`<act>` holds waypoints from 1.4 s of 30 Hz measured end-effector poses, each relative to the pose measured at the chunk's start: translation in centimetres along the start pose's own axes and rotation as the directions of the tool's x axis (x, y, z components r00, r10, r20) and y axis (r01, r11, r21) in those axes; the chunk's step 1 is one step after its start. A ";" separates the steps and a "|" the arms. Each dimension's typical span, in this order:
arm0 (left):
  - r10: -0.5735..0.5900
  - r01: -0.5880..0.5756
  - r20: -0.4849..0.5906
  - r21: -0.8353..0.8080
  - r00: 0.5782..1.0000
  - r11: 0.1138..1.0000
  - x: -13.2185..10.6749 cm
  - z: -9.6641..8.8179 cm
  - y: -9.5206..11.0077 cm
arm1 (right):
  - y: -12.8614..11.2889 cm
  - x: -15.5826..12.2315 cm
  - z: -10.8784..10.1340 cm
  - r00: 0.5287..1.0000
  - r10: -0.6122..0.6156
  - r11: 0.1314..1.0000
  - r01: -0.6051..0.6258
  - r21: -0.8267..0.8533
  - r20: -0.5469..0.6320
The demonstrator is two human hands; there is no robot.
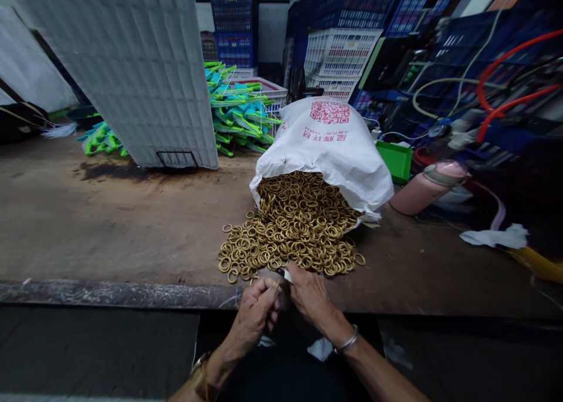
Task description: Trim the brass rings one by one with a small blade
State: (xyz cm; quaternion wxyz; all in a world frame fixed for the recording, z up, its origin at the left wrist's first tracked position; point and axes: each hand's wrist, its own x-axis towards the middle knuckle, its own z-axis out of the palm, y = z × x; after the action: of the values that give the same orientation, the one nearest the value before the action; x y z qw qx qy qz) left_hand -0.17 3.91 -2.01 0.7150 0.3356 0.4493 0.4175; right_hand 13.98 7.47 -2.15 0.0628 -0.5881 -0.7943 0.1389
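My left hand (259,305) is closed in a pinch at the table's front edge. A gold sliver shows at its fingertips, apparently a brass-coloured ring (278,283) turned edge-on. Close beside it, my right hand (310,293) is closed round a small tool (287,275) with a dark tip and a white part; its exact kind is hidden by the fingers. Just beyond both hands lies a heap of brass-coloured rings (290,237), spilling from the mouth of a white woven sack (325,149) with red print that rests on its side.
A tall whitish ribbed panel (149,67) stands on the wooden table (109,220) at left, beside a pile of green and blue pieces (241,117). A pink bottle (428,188), a green tray (394,161) and red hoses (488,85) are at right. Stacked crates (343,50) stand behind.
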 end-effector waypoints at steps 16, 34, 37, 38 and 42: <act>-0.088 0.090 0.025 -0.419 0.996 0.904 -0.7 -1.7 0.9 | -3.1 4.6 1.1 0.996 0.045 0.999 -0.047 -0.021 -0.072; 0.060 -0.078 -0.226 -0.069 0.972 0.995 1.4 -1.1 0.5 | -0.5 2.1 -0.7 0.988 -0.009 0.895 0.076 0.440 -0.152; 0.059 -0.051 -0.167 0.053 0.984 0.997 1.7 -0.7 0.1 | -0.5 1.0 -0.9 0.989 -0.039 0.889 0.099 0.447 -0.141; 0.061 -0.048 -0.145 0.086 0.988 0.995 1.7 -0.5 0.0 | -0.6 0.7 -0.9 0.989 -0.041 0.880 0.102 0.465 -0.140; 0.071 -0.053 -0.121 0.142 0.990 0.988 1.5 0.0 0.1 | -0.6 0.3 -0.8 0.994 0.025 0.764 0.048 0.644 -0.103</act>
State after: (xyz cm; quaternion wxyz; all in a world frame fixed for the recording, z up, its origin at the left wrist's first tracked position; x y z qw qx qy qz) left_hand 0.14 5.25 -2.49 0.6468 0.3712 0.5107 0.4278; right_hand 13.55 7.76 -1.21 0.3038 -0.5323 -0.6973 0.3716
